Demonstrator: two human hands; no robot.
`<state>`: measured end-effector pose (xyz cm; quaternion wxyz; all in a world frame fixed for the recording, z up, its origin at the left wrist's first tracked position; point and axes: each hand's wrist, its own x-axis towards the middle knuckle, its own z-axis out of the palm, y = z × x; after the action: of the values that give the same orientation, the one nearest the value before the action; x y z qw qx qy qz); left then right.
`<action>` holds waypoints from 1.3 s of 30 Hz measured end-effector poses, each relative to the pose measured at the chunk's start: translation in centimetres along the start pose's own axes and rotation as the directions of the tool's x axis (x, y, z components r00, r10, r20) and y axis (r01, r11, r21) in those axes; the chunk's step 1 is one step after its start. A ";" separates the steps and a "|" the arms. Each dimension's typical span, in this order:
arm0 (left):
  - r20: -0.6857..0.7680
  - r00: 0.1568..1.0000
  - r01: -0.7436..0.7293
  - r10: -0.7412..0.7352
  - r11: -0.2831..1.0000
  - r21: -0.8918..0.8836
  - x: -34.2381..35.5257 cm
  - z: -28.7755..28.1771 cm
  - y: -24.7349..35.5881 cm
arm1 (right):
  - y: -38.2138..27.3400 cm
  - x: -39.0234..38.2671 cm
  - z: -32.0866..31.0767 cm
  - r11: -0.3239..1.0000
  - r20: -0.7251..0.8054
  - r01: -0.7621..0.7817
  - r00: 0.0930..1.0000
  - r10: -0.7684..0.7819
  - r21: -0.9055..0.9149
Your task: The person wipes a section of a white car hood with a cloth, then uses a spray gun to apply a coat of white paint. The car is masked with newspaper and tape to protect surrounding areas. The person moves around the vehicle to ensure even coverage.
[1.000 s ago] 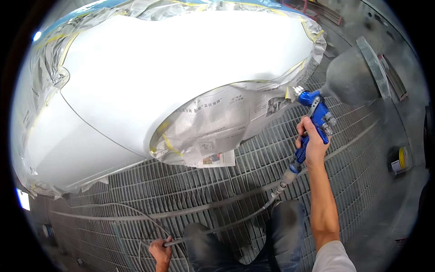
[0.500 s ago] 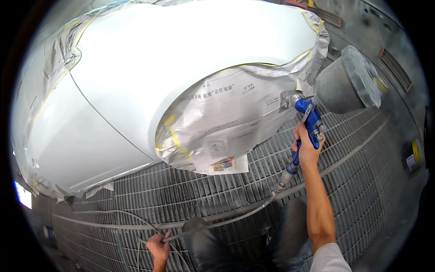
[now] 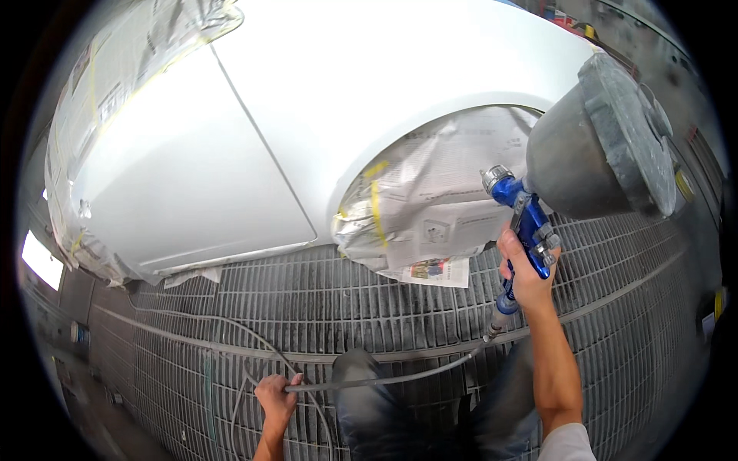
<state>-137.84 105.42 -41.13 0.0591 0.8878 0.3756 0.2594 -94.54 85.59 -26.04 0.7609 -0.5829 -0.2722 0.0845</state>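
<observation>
Over the floor grate (image 3: 415, 307), right hand (image 3: 530, 286) wraps closed round a spray gun (image 3: 530, 224), left hand (image 3: 274, 397) round its hose (image 3: 400, 379)

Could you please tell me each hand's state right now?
Left hand: closed around the grey hose.
Right hand: closed around the blue spray gun.

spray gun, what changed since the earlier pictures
Seen against the wheel-arch paper, the spray gun has shifted left, from the paper's right end toward its middle; the camera view moved too. Nothing was taken or let go: the right hand still grips the spray gun, the left hand the hose.
</observation>
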 end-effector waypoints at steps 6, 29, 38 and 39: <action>-0.058 0.998 0.000 -0.001 1.000 -0.019 -1.9 -0.9 -2.8 | 1.1 -2.2 5.2 0.996 0.134 -0.031 0.990 0.041 -0.078; 0.033 0.998 -0.041 0.050 0.974 -0.221 -4.8 4.0 5.3 | 11.8 -4.6 6.9 0.630 0.679 0.613 0.712 -0.178 -0.478; 0.148 0.989 0.037 -0.005 0.976 -0.215 -8.7 2.3 4.1 | 16.5 -8.1 15.8 0.475 0.782 0.657 0.611 0.120 -0.586; 0.144 0.989 0.048 -0.020 0.980 -0.191 -9.0 1.9 4.0 | 17.5 -8.3 16.9 0.471 0.772 0.638 0.612 0.169 -0.609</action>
<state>-139.54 96.47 -45.31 0.1764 0.8874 0.3584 0.2303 -106.86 101.51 -42.07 0.1878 -0.7343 -0.6503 0.0514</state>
